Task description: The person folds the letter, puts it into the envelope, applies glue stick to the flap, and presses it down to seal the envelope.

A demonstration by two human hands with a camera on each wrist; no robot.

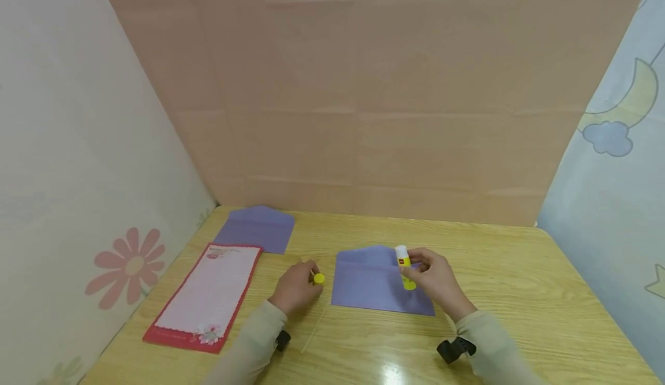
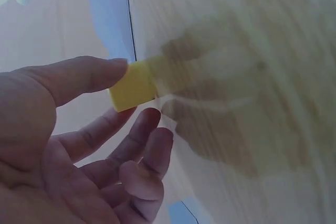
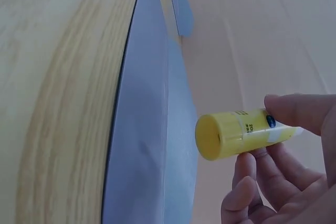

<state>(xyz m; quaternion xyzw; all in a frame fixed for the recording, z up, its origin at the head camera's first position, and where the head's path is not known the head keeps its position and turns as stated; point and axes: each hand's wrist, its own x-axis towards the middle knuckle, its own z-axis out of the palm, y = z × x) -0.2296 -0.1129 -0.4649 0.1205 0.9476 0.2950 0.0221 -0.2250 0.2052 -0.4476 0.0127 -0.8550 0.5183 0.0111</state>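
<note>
My right hand [image 1: 433,278] holds a yellow and white glue stick [image 1: 405,266] upright, its white end at the top, above a purple envelope [image 1: 363,287]. In the right wrist view the thumb and fingers pinch the glue stick [image 3: 236,132] near its labelled middle. The envelope's flap [image 1: 369,255] lies open, pointing to the back of the table. Left of the envelope, my left hand [image 1: 296,287] pinches a yellow cap [image 1: 319,279] low at the tabletop. The left wrist view shows the cap [image 2: 131,85] between thumb and forefinger, the other fingers loosely bent.
A second purple envelope [image 1: 260,232] with its flap open lies at the back left. In front of it is a red-bordered sheet of paper [image 1: 208,295]. Walls of printed cloth [image 1: 608,200] flank the wooden table [image 1: 499,275], and a brown backdrop [image 1: 363,142] stands behind.
</note>
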